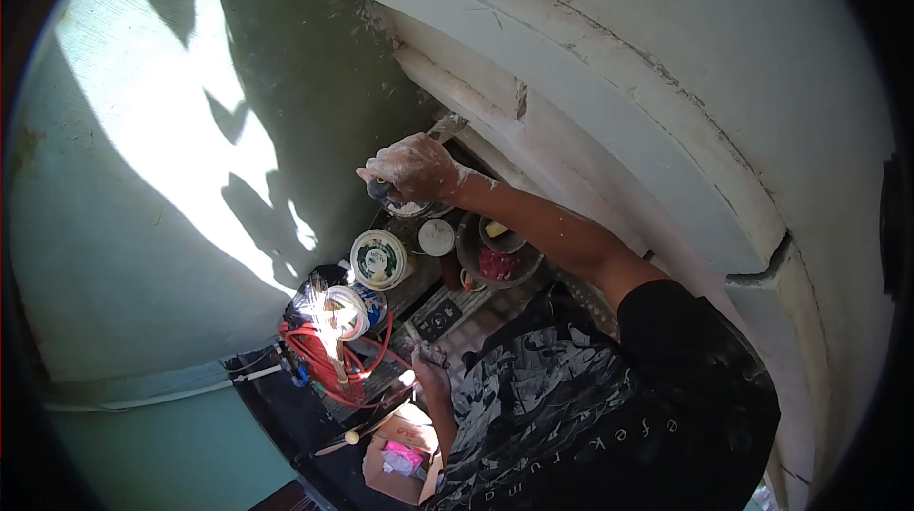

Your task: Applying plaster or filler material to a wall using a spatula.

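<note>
My right hand [414, 168], coated in white powder, is closed in a fist around a tool's dark grey handle [381, 187] with a small yellow ring. The tool's working end cannot be made out. The fist is raised over a container of white material [409, 209], close to the wall corner. My left hand [432, 366], also dusty, is low in front of my body, beside a board with a dark square patch [440, 319]. Its fingers are too small and blurred to read. White smears cover the front of my black shirt [543, 378].
A white lidded tub [378, 260], a small white lid [436, 237] and a dark bucket with red material [499, 265] stand below my right arm. Red hose [319, 359] lies coiled left. An open cardboard box [386, 484] sits lower down. Cracked white moulding [571, 44] curves along the wall.
</note>
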`<act>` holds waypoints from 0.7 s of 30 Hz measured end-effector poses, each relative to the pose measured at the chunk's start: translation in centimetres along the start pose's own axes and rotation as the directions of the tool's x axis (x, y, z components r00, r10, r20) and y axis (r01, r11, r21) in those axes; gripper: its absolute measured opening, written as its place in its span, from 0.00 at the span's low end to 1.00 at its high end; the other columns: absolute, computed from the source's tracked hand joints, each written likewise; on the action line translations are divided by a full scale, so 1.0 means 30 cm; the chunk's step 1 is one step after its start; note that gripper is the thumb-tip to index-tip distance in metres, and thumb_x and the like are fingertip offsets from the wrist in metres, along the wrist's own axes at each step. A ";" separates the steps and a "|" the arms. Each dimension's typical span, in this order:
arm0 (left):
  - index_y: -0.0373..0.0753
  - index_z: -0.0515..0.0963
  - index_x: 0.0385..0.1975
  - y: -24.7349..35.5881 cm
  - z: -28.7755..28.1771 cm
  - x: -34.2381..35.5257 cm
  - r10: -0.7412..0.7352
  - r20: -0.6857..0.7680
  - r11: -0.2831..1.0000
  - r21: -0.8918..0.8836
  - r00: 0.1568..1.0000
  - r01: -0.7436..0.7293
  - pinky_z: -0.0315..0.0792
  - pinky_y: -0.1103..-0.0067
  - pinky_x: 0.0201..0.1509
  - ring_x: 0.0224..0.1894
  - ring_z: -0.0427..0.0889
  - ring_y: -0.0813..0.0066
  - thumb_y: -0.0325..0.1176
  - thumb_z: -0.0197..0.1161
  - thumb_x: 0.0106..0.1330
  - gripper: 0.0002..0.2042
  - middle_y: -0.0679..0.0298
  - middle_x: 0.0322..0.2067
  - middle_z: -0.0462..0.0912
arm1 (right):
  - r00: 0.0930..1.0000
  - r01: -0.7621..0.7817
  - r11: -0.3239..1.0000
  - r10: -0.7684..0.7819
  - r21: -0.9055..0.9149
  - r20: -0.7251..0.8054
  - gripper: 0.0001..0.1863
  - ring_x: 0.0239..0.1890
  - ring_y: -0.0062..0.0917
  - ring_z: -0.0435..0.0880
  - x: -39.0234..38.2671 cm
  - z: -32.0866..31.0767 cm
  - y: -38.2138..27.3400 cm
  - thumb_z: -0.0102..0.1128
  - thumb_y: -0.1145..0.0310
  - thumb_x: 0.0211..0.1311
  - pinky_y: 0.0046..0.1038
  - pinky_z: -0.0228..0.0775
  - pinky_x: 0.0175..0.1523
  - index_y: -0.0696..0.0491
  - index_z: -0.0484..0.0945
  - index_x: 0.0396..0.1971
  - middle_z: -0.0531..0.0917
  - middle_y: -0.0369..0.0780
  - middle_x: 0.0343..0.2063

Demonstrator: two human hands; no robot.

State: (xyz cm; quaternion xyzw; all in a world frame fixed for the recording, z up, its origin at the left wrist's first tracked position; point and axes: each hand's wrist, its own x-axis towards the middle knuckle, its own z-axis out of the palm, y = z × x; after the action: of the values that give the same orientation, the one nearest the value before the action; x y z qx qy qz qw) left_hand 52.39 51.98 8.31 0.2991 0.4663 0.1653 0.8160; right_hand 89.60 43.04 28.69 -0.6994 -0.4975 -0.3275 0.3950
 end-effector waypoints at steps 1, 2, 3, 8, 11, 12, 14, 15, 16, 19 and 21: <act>0.46 0.70 0.34 -0.004 -0.021 0.005 0.005 0.028 1.000 -0.002 1.000 -0.005 0.66 0.78 0.28 0.25 0.72 0.73 0.38 0.50 0.65 0.05 0.69 0.28 0.75 | 0.998 0.003 1.000 -0.003 -0.004 0.063 0.04 0.20 0.27 0.79 -0.005 -0.009 -0.010 0.60 0.63 0.51 0.29 0.70 0.24 0.45 0.77 0.24 0.75 0.34 0.15; 0.46 0.70 0.34 -0.002 -0.017 -0.003 0.003 0.026 1.000 -0.002 1.000 -0.003 0.66 0.78 0.28 0.25 0.72 0.73 0.38 0.50 0.65 0.05 0.69 0.28 0.75 | 0.998 0.002 1.000 -0.001 -0.002 0.065 0.04 0.20 0.27 0.79 -0.018 -0.019 0.013 0.60 0.63 0.51 0.29 0.70 0.24 0.45 0.77 0.24 0.75 0.34 0.15; 0.46 0.70 0.34 -0.002 -0.009 -0.007 0.005 0.018 1.000 0.013 1.000 -0.005 0.66 0.77 0.28 0.25 0.72 0.73 0.38 0.50 0.65 0.06 0.69 0.28 0.75 | 0.995 -0.045 0.997 0.051 -0.064 0.090 0.05 0.20 0.27 0.79 -0.033 -0.023 0.061 0.61 0.63 0.48 0.29 0.70 0.24 0.45 0.77 0.26 0.76 0.34 0.16; 0.46 0.70 0.36 -0.019 -0.058 0.025 -0.005 0.159 1.000 0.002 0.987 0.005 0.67 0.77 0.30 0.26 0.72 0.73 0.38 0.52 0.64 0.06 0.68 0.29 0.75 | 0.988 -0.107 0.994 0.106 0.001 0.116 0.12 0.22 0.29 0.80 -0.005 0.000 0.008 0.65 0.61 0.42 0.32 0.73 0.28 0.44 0.78 0.29 0.77 0.34 0.17; 0.45 0.70 0.36 -0.027 -0.071 0.026 0.046 0.096 0.999 -0.027 0.994 -0.043 0.68 0.76 0.32 0.27 0.72 0.72 0.38 0.53 0.64 0.07 0.68 0.29 0.75 | 0.983 -0.134 0.991 0.134 -0.011 0.128 0.12 0.22 0.30 0.80 -0.017 -0.003 0.086 0.65 0.62 0.42 0.32 0.73 0.28 0.44 0.78 0.30 0.77 0.35 0.17; 0.45 0.70 0.36 -0.019 -0.058 0.015 0.033 0.101 0.999 -0.015 0.994 -0.032 0.68 0.76 0.32 0.28 0.73 0.72 0.38 0.53 0.63 0.07 0.68 0.29 0.74 | 0.969 -0.218 0.976 0.217 -0.002 0.120 0.12 0.22 0.30 0.81 -0.036 -0.004 0.121 0.65 0.62 0.42 0.33 0.73 0.29 0.44 0.78 0.30 0.77 0.35 0.17; 0.45 0.70 0.36 -0.023 -0.061 0.010 0.026 0.102 1.000 -0.012 0.994 -0.025 0.68 0.76 0.33 0.28 0.73 0.72 0.38 0.53 0.63 0.07 0.68 0.29 0.74 | 0.994 -0.101 0.995 0.102 -0.019 0.046 0.05 0.19 0.31 0.79 -0.019 -0.002 0.095 0.62 0.67 0.46 0.32 0.71 0.24 0.49 0.77 0.25 0.77 0.36 0.15; 0.45 0.70 0.36 -0.028 -0.079 0.016 0.025 0.093 0.999 -0.024 0.995 -0.022 0.68 0.75 0.33 0.28 0.72 0.72 0.38 0.53 0.63 0.07 0.68 0.30 0.74 | 0.994 -0.105 0.994 0.105 -0.004 0.024 0.05 0.19 0.31 0.79 -0.010 0.003 0.080 0.62 0.66 0.47 0.32 0.71 0.25 0.49 0.77 0.25 0.77 0.36 0.15; 0.45 0.70 0.36 -0.027 -0.087 0.027 0.028 0.088 0.999 -0.039 0.996 -0.024 0.68 0.75 0.34 0.28 0.72 0.72 0.37 0.53 0.63 0.07 0.68 0.30 0.74 | 0.995 -0.104 0.995 0.104 0.012 -0.001 0.06 0.19 0.31 0.79 0.012 0.003 0.060 0.62 0.66 0.47 0.33 0.71 0.26 0.48 0.77 0.26 0.77 0.36 0.15; 0.44 0.70 0.36 -0.025 -0.073 0.011 0.032 -0.013 0.999 -0.044 0.999 -0.033 0.68 0.75 0.34 0.28 0.72 0.72 0.38 0.53 0.63 0.07 0.67 0.30 0.74 | 0.978 -0.110 0.994 0.106 0.012 0.182 0.11 0.24 0.31 0.80 -0.006 0.018 0.014 0.63 0.63 0.41 0.37 0.72 0.31 0.45 0.78 0.29 0.78 0.36 0.18; 0.44 0.70 0.36 -0.026 -0.081 0.007 0.044 0.000 0.998 -0.045 0.999 -0.044 0.68 0.75 0.34 0.28 0.72 0.71 0.38 0.53 0.63 0.07 0.67 0.30 0.74 | 0.979 -0.150 0.988 0.152 -0.026 0.133 0.11 0.23 0.31 0.80 -0.040 0.030 0.092 0.63 0.63 0.41 0.37 0.72 0.30 0.46 0.77 0.28 0.78 0.36 0.18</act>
State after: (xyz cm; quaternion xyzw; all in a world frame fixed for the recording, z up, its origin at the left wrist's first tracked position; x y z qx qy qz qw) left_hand 50.42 52.30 6.73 0.2909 0.4552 0.1937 0.8190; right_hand 91.94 42.76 26.61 -0.7588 -0.4659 -0.2527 0.3786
